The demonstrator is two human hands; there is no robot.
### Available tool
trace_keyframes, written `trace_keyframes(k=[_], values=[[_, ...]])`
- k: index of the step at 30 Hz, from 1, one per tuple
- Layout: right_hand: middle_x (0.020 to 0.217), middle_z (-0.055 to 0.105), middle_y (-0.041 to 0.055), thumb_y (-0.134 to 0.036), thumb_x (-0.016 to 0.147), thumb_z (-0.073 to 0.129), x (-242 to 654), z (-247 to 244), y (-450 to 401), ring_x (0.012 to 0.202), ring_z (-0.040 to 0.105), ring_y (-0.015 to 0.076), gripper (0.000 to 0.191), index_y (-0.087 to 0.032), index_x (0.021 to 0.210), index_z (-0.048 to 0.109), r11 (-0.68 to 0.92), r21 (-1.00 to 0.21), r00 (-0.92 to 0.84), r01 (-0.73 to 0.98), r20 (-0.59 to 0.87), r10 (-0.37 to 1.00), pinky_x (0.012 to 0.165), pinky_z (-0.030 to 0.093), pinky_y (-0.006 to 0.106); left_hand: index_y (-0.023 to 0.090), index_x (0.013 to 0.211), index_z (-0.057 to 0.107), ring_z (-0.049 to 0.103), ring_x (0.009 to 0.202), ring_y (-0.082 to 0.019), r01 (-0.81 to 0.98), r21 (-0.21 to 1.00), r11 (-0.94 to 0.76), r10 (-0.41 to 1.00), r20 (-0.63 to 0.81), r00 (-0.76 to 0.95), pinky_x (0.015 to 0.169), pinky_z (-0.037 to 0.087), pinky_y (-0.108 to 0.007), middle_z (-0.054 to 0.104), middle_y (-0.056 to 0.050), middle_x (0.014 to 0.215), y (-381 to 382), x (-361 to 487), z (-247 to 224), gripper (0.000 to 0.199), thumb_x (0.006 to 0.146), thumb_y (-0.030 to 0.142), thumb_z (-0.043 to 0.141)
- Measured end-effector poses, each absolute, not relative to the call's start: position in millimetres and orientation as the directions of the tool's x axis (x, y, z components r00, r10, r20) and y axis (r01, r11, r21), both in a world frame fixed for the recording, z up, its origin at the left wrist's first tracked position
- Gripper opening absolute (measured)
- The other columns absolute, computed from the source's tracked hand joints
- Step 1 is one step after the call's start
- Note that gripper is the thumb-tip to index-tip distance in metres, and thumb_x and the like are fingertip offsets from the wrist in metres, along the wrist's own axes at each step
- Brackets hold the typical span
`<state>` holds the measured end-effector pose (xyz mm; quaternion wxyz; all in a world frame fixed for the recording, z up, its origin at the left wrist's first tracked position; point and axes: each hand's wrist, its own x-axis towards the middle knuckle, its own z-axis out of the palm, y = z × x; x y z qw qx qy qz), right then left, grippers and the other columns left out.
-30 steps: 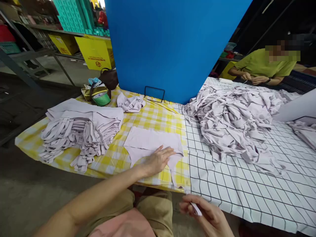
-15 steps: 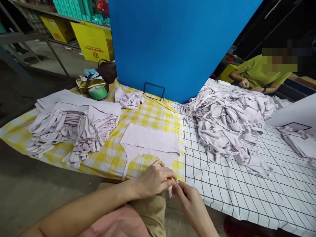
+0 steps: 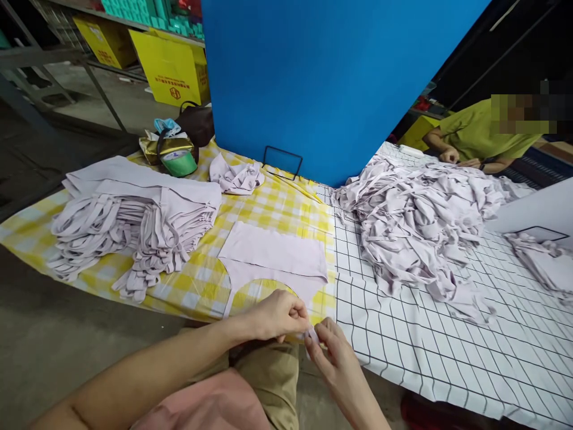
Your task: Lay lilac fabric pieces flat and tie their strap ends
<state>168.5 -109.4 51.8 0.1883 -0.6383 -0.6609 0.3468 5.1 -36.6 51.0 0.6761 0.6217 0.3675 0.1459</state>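
Observation:
A pale lilac garment [image 3: 275, 251] lies flat on the yellow checked cloth, its straps toward me. At the table's front edge, my left hand [image 3: 283, 313] is closed, fingers curled at the garment's right strap. My right hand [image 3: 333, 349] pinches the end of that strap [image 3: 313, 335] between thumb and fingers. The two hands nearly touch. To the left sits a neat stack of similar garments [image 3: 143, 191] with looped straps hanging forward. On the right, a loose heap of the same fabric [image 3: 412, 215] covers part of the white grid cloth.
A tall blue panel [image 3: 322, 83] stands behind the garment with a wire stand [image 3: 283, 162] at its foot. A green tape roll [image 3: 179, 162], a dark bag [image 3: 197, 125] and a crumpled piece [image 3: 236, 176] lie at the back left. A person in a yellow-green shirt [image 3: 474, 128] sits at the back right.
My left hand has shifted slightly left, its fingers curling in more. My right hand has moved a little left, and more of the strap end shows at its fingertips. The view has shifted slightly.

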Motion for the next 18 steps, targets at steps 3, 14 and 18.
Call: trace_keyframes(k=[3,14,18], values=[[0.088,0.055,0.0045,-0.034,0.080,0.051,160,47,-110,0.082,0.054,0.0188,0.018,-0.021,0.092,0.047,-0.015,-0.778,-0.011,0.628,-0.027,1.000,0.071,0.044,0.030,0.014,0.065,0.057,0.033,0.036,-0.005,0.242,0.930,0.276,0.663,-0.367,0.653,0.034,0.022,-0.017,0.039,0.007,0.045,-34,5,50,0.018,0.069,0.031,0.056],[0.077,0.054,0.0021,-0.017,0.085,0.041,144,36,-96,0.065,0.055,0.0143,0.015,-0.021,0.092,0.054,0.197,-0.659,-0.027,0.726,0.260,0.965,0.054,0.043,0.023,0.017,0.055,0.041,0.021,0.035,-0.003,0.107,0.813,0.573,0.586,-0.497,0.640,0.036,0.013,-0.018,0.030,0.010,0.040,-24,7,47,0.020,0.064,0.028,0.054],[0.078,0.055,0.0028,-0.020,0.090,0.038,149,37,-86,0.069,0.058,0.0143,0.020,-0.022,0.091,0.058,0.299,-0.574,-0.129,0.763,0.319,0.939,0.060,0.044,0.024,0.018,0.055,0.038,0.017,0.035,-0.001,0.085,0.737,0.671,0.483,-0.521,0.704,0.039,0.014,-0.018,0.027,0.011,0.039,-13,3,44,0.026,0.060,0.033,0.059]])
